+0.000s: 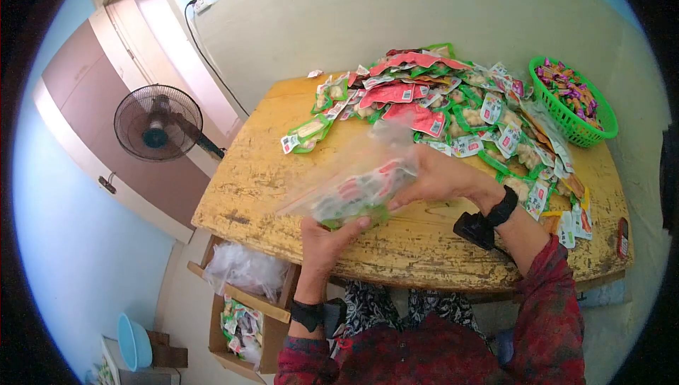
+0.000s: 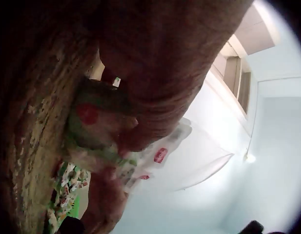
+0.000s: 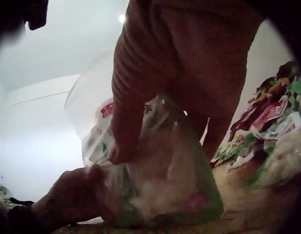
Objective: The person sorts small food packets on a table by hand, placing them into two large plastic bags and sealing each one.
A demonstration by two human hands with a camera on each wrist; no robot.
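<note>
A clear plastic bag (image 1: 332,190) holds several small packets with green, white and red print. It is tilted over the near part of the worn yellow table (image 1: 247,194). My left hand (image 1: 327,243) grips its lower near side, thumb along the green packet edge. From the right, my right hand (image 1: 445,176) holds the bag's other side with the thumb in front. In the right wrist view, the bag (image 3: 160,170) hangs below my right hand (image 3: 179,63), its green-edged base close to the tabletop. The left wrist view shows my left hand (image 2: 155,92) in shadow, covering part of the bag.
A heap of snack packets (image 1: 453,102) covers the table's back and right. A green basket (image 1: 573,105) of purple-wrapped pieces stands at the back right. A small phone-like object (image 1: 622,238) lies at the right edge. An open drawer with plastic bags (image 1: 247,269), a carton (image 1: 219,328) and a fan (image 1: 157,119) are at left.
</note>
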